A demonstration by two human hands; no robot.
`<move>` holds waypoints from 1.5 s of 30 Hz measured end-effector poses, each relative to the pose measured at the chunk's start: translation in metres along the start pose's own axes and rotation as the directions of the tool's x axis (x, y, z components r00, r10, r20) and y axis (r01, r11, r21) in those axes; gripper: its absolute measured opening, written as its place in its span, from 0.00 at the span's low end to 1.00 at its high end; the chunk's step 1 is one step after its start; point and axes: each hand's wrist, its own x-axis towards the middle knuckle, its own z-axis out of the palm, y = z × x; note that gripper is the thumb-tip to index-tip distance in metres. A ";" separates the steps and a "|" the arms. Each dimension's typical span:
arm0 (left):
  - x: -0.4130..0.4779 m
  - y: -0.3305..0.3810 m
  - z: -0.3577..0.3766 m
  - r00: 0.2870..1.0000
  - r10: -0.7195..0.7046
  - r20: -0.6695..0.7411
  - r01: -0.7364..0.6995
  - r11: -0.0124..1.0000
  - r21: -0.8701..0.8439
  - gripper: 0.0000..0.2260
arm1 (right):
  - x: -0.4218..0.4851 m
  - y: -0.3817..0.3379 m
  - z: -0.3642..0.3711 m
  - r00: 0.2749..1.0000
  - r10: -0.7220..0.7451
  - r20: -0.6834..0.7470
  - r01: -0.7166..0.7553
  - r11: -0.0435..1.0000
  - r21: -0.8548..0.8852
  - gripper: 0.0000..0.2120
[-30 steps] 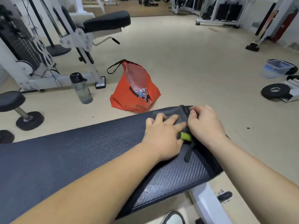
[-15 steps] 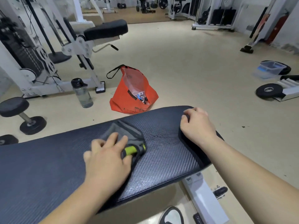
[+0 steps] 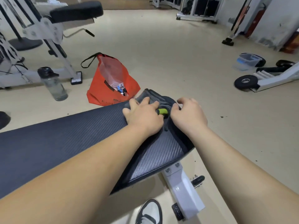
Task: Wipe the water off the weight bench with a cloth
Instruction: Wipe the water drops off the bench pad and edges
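Observation:
A dark, textured weight bench [image 3: 68, 136] runs from the left edge to the middle of the view. A grey cloth [image 3: 152, 96] with a green tab lies bunched at the bench's far right end. My left hand [image 3: 143, 117] presses flat on the cloth with its fingers spread. Just to its right, my right hand [image 3: 188, 116] rests on the bench's end with curled fingers over the edge. The cloth's part under my left palm is hidden.
An orange bag [image 3: 110, 84] and a water bottle [image 3: 52, 84] stand on the floor behind the bench. A white exercise machine [image 3: 48, 29] is at the back left. A weight plate [image 3: 246, 81] and a plastic box [image 3: 248, 60] lie at the right. My shoe [image 3: 149, 212] is below.
My left hand has slid the cloth from the bench's middle back to its right end, beside my right hand. The right hand stayed at the bench's end.

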 end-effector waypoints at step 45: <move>-0.100 -0.142 -0.075 0.979 0.000 0.202 -0.014 0.998 0.069 0.11 | -0.096 -0.061 0.010 0.646 -0.192 0.738 0.562 0.775 -0.290 0.34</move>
